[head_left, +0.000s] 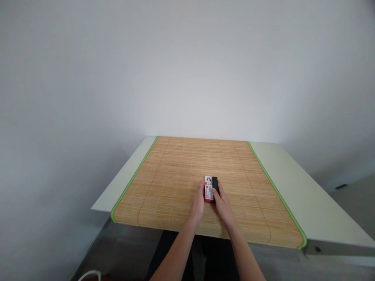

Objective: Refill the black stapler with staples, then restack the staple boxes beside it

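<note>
At far left, a bare white wall (58,97), and low down near the left corner a loop of white cable (90,275) on the floor. Next, the pale table (131,171), its left strip bare, near-left corner jutting free over the floor. Over the middle of it a bamboo mat (175,171) with green binding along left and right sides — near edge hanging just at the table's near edge, far edge up against the wall. Wide open mat left of the hands, and as much to the right and beyond.

Left hand (198,203) resting on the mat, fingers curled against the left side of a small red-and-white box (209,192). Box lying flat near mid-mat, somewhat toward the near edge; white printed face up, red showing along its near end, a black piece (215,182) — box side or separate item, cannot tell — along its right. Right hand (222,203) pressed to that right side, fingers closed around it; box clamped between both hands.

Farther right, bare table again, a small dark knob (318,249) under its near-right edge.
</note>
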`<state>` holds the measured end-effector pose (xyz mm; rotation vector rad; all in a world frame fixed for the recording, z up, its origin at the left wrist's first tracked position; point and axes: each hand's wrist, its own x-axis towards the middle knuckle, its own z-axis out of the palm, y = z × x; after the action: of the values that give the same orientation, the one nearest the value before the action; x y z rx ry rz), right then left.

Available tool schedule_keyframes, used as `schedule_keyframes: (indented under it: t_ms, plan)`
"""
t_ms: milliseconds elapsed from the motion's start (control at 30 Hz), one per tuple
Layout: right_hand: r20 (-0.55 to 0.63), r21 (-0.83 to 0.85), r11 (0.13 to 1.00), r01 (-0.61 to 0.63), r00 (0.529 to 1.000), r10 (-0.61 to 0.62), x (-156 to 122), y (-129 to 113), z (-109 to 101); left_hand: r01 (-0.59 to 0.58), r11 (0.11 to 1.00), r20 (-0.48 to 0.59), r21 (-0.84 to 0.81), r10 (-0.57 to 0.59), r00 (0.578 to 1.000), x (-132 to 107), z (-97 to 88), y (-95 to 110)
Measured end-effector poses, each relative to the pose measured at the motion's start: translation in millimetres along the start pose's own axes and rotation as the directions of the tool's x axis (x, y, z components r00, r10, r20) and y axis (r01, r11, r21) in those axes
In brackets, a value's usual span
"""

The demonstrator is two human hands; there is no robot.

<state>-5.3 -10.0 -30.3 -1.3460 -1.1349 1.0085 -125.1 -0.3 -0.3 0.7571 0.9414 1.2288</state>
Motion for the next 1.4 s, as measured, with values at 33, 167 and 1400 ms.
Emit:
schedule_keyframes:
  t_ms: [33, 167, 1400]
  plan:
    - [0.020, 0.001, 1.000, 0.004, 1.000, -0.004, -3.4, -0.3, 9.9, -0.031, 0.998, -0.026, 0.049, 0.032, 0.999, -3.0, -9.6, 3.8]
    - [0.058, -0.019, 1.000, 0.012, 0.998, -0.011, -12.0, 0.0, 29.1, -0.123, 0.964, -0.088, 0.235, 0.148, 0.985, -14.3, -28.6, 5.6]
    - [0.073, 0.019, 0.992, 0.123, 0.990, -0.124, -25.6, -7.3, -12.4, -0.361, 0.503, 0.094, 0.785, 0.481, 0.872, -11.5, -126.0, 42.9]
